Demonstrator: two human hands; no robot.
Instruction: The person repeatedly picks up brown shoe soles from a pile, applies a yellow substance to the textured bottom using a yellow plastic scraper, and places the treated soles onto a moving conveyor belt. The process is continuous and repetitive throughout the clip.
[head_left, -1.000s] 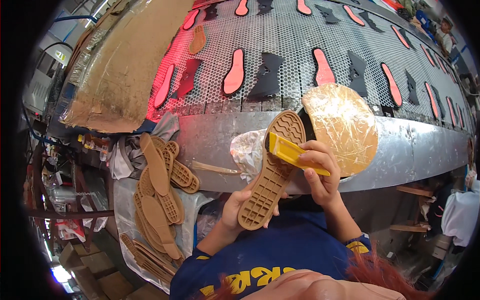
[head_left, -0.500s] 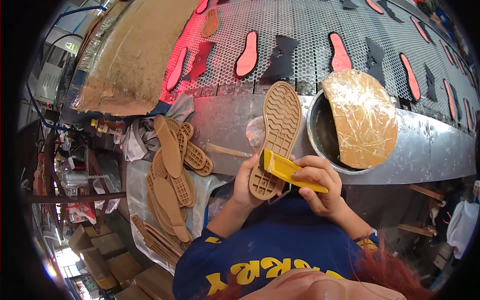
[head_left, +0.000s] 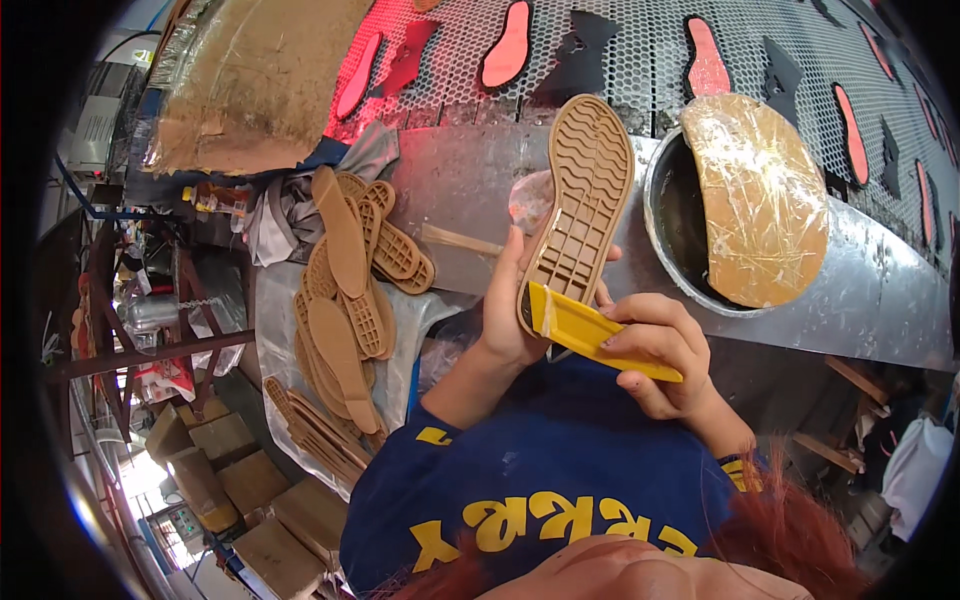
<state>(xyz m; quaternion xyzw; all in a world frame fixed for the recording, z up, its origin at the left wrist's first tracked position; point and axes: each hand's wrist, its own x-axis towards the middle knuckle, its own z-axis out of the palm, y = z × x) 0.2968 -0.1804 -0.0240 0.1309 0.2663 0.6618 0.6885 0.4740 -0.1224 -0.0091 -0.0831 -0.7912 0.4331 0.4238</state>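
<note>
A tan shoe sole (head_left: 588, 165) stands tilted in front of me, its grooved and gridded side showing. My left hand (head_left: 508, 315) is closed around its lower left edge, with fingertips showing on the far side. My right hand (head_left: 665, 345) grips a flat yellow brush-like tool (head_left: 612, 345) with a dark end. That dark end lies over the sole's lower end and covers part of it; whether it touches is hard to tell. On the left, a pile of similar tan soles (head_left: 340, 345) lies on plastic sheeting.
A round metal pot (head_left: 655, 215), partly covered by a tape-wrapped board (head_left: 765, 200), stands on the metal ledge (head_left: 450, 170). A pale flat stick (head_left: 460, 240) lies there. Beyond, a mesh conveyor (head_left: 640, 60) carries pink insoles (head_left: 508, 45) and black pieces (head_left: 575, 55). Cardboard boxes (head_left: 250, 485) sit lower left.
The view has shifted, so the conveyor and ledge appear higher. The sole is tilted slightly more to the right, and the yellow tool sits lower, nearer the sole's bottom end.
</note>
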